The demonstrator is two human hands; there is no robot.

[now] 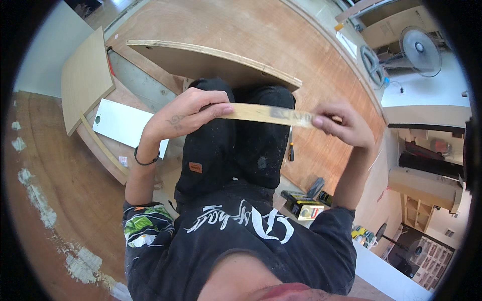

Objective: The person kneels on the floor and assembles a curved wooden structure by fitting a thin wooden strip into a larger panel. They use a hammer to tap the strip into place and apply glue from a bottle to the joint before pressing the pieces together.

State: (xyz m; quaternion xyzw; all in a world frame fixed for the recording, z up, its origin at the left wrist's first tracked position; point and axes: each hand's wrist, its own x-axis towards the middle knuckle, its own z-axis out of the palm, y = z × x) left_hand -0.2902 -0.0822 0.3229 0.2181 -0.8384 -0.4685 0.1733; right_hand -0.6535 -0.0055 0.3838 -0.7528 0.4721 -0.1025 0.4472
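Note:
A thin yellowish strip with dark printed marks stretches above my thighs, held between both hands. Whether it is tape or wood edging I cannot tell. My left hand is closed on its left end, thumb on top and fingers curled under. At the other end my right hand pinches it, slightly blurred by motion. Just beyond my knees a long wooden board stands on edge, its pale layered edge facing up. The strip hangs apart from this board.
On my left lie a white panel with a round hole and a light wooden panel. A screwdriver rests on the wooden sheet to my right, near small boxes. A fan stands at the far right.

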